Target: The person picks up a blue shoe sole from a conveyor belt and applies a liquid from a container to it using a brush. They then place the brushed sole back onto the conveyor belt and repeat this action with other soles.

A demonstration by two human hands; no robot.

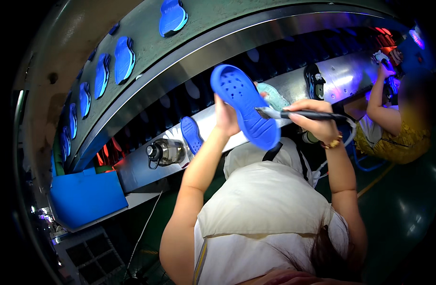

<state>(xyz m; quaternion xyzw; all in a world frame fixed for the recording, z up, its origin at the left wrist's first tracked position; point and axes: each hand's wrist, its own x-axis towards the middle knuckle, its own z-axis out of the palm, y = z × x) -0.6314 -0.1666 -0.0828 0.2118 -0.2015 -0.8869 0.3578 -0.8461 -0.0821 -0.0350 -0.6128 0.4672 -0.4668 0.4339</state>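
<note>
Two hands (226,116) (322,124) hold one blue sole (246,107), one tool (285,114).

Left hand (226,115) partly behind sole (245,108)

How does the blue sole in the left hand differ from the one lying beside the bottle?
The held sole is raised in the left hand; the bench sole lies on the metal bench. The held sole has the tip of a black-handled tool at its face; the bench sole has none. The held sole looks larger in the picture than the bench sole. Both are blue with rounded ends.
</note>
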